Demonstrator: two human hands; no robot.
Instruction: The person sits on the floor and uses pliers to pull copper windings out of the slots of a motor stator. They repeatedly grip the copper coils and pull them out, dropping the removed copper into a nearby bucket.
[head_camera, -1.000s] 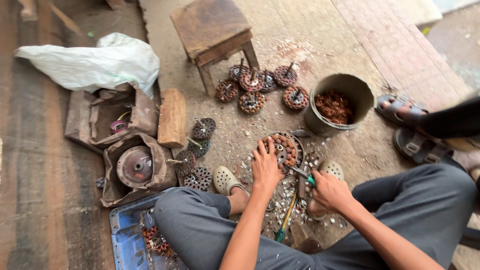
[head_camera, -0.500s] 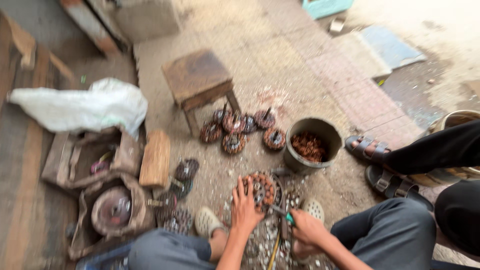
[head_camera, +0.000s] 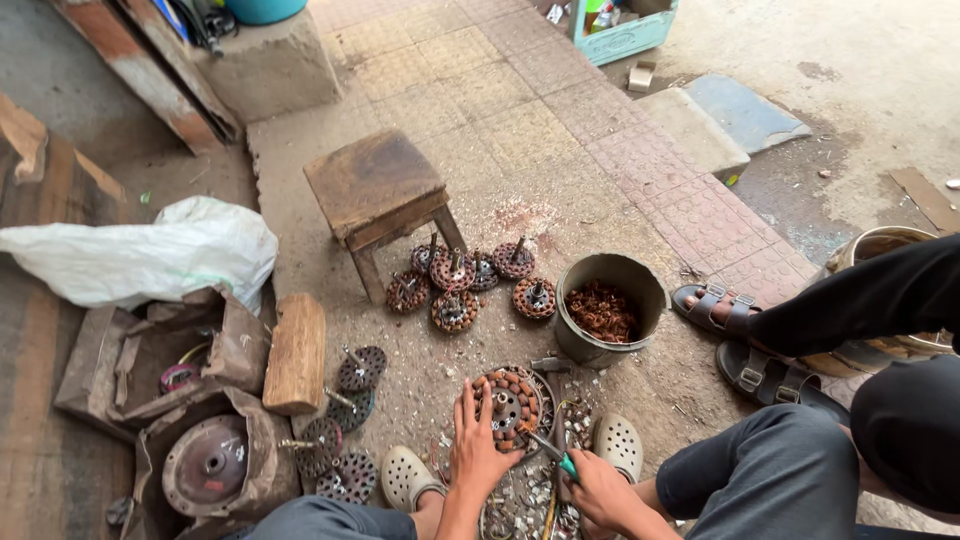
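Hands: left (head_camera: 478, 447) half covers stator (head_camera: 510, 405); right (head_camera: 600, 490) hides tool's handle (head_camera: 568, 466).

Five wound motor stators (head_camera: 470, 283) are counted bunched by the one wooden stool (head_camera: 378, 196), plus one more (head_camera: 508, 406) under the hands. Roughly four are stacked beside one wood block (head_camera: 297, 352). One bucket (head_camera: 610, 305), two cardboard boxes (head_camera: 160, 355), one white bag (head_camera: 140, 252).
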